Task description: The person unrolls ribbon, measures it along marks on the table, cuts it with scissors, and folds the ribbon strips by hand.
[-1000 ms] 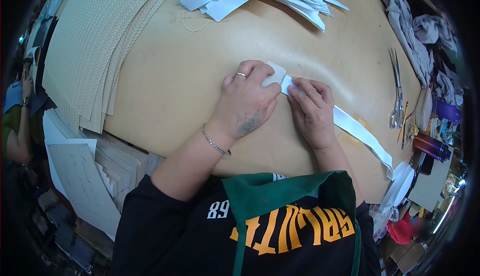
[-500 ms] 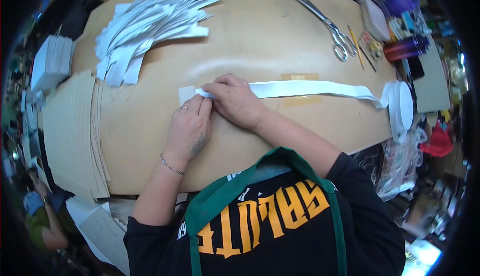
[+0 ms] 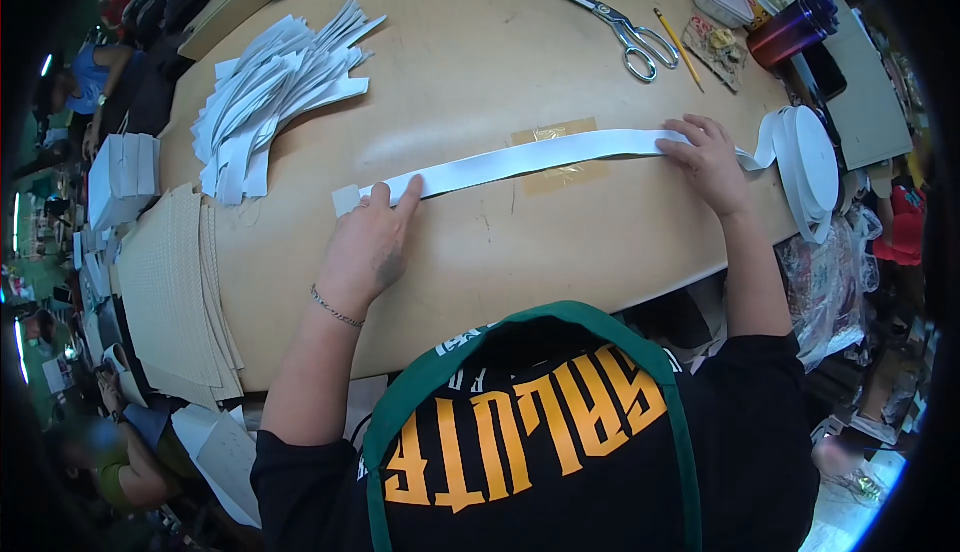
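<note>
A flat white band (image 3: pixel 520 152) stretches across the table from a small pale marker piece (image 3: pixel 346 200) at the left to a white roll (image 3: pixel 808 162) at the right. My left hand (image 3: pixel 370 242) presses on the band's left end, index finger stretched along it and apart from the other fingers. Near the roll, my right hand (image 3: pixel 712 167) has the band between thumb and fingers; the fingertips partly cover it. Beneath the band's middle, clear brownish tape (image 3: pixel 565 180) is stuck to the table.
A pile of cut white strips (image 3: pixel 285 92) lies at the back left. Scissors (image 3: pixel 610 17), a pencil (image 3: pixel 680 50) and a purple tumbler (image 3: pixel 793 32) are at the back right. Beige sheets (image 3: pixel 170 302) and a white stack (image 3: pixel 124 180) line the left edge. A co-worker (image 3: pixel 130 467) sits lower left.
My right hand has moved from beside my left hand along the band to the right, near the roll. My left fingers have spread on the band's end. The camera view has shifted.
</note>
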A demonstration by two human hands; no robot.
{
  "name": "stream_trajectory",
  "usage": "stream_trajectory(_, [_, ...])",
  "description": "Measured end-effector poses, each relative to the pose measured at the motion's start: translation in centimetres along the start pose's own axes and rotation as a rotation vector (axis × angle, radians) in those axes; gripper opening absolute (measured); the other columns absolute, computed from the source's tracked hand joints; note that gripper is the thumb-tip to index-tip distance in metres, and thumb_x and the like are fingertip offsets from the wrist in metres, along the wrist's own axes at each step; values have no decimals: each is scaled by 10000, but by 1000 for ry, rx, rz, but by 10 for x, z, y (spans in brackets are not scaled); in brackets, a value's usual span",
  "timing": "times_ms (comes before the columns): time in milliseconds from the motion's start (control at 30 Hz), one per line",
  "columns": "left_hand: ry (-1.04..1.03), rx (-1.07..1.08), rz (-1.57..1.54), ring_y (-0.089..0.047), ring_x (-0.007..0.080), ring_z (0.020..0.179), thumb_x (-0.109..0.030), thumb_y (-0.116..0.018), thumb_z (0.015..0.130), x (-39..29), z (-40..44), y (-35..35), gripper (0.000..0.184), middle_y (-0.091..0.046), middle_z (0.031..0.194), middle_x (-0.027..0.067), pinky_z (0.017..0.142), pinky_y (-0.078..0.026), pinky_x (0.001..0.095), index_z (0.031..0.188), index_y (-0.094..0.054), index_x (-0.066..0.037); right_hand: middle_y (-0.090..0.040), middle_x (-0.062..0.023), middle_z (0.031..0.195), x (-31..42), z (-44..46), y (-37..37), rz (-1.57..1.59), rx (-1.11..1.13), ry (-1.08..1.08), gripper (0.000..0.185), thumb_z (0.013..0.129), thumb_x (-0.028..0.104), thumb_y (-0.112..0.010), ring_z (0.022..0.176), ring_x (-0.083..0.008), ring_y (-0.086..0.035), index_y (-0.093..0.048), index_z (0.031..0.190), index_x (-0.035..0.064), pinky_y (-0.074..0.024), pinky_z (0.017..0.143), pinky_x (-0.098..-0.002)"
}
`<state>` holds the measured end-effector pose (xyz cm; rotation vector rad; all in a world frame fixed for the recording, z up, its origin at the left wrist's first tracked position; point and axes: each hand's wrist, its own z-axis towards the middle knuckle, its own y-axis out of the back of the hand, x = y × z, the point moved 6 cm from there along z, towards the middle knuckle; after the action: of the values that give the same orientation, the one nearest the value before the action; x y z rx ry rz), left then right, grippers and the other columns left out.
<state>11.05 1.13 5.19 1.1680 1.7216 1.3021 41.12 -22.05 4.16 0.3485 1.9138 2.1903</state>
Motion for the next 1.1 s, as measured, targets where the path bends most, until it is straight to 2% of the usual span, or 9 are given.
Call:
stream_trajectory(33, [6, 31, 9, -633, 338, 860, -18, -575, 754, -2, 0, 1, 643, -511, 1007, 177, 684, -546, 374, 1362, -394, -122, -624, -25, 1130, 0, 0, 2, -19, -35, -10, 289, 733, 96, -642, 1128, -259, -526, -689, 1001, 195, -391, 990, -418])
stream_trajectory(133, [39, 100, -29, -615, 375, 766, -8, -555, 733, -4, 2, -1, 763, -500, 1063, 230, 687, -525, 419, 1425, -334, -243, -622, -36, 1131, -6, -2, -4, -123, -139, 2, 264, 767, 107, -593, 1119, -254, -531, -685, 1002, 186, -391, 977, -424])
stream_trajectory(233, [42, 130, -28, -618, 383, 795, -1, -564, 723, -4, 3, 0, 787, -490, 1102, 241, 705, -525, 416, 1430, -322, -248, -622, -51, 1121, -11, -6, -10, -44, -192, -34, 242, 801, 115, -550, 1095, -255, -542, -683, 998, 167, -394, 960, -433])
stream_trajectory(433, [78, 183, -39, -619, 390, 812, -3, -565, 717, -4, 6, 1, 804, -483, 1113, 254, 730, -523, 414, 1435, -307, -254, -622, -87, 1104, 11, -7, -4, -107, -347, -94, 281, 759, 107, -604, 1050, -282, -563, -661, 1033, 130, -426, 911, -423])
stream_trajectory(500, [71, 186, -31, -619, 391, 811, -7, -560, 722, -3, 5, 1, 797, -483, 1114, 254, 732, -523, 415, 1436, -306, -252, -619, -123, 1084, 51, 1, -4, 75, -392, -72, 257, 754, 106, -625, 1024, -314, -573, -650, 1009, 89, -440, 893, -431])
stream_trajectory(600, [50, 198, -35, -619, 391, 804, -14, -557, 727, -5, 7, 2, 788, -488, 1108, 252, 732, -523, 415, 1437, -307, -249, -594, -149, 1089, 140, 18, -22, 251, -295, 142, 226, 822, 128, -580, 1072, -324, -546, -599, 1029, 40, -411, 940, -453])
stream_trajectory(700, [32, 192, -33, -619, 390, 792, -19, -559, 729, -3, 8, 0, 781, -495, 1097, 250, 725, -523, 415, 1436, -312, -245, -545, -133, 1148, 195, 35, -29, 292, -217, 137, 347, 833, 268, -595, 1143, -303, -476, -580, 1108, 57, -354, 977, -457])
stream_trajectory(867, [23, 181, -52, -622, 383, 780, -31, -561, 735, -2, 7, 1, 756, -501, 1084, 252, 709, -525, 413, 1426, -334, -237, -503, -111, 1169, 203, 41, -31, 233, -185, 44, 524, 804, 439, -615, 1142, -282, -434, -561, 1205, 106, -334, 960, -453])
stream_trajectory(1100, [6, 211, -83, -627, 381, 789, -45, -560, 737, 3, 12, 2, 725, -522, 1054, 245, 706, -527, 408, 1409, -363, -232, -449, -117, 1243, 210, 46, -34, 206, -44, -49, 574, 829, 539, -539, 1194, -280, -374, -524, 1288, 193, -283, 973, -471])
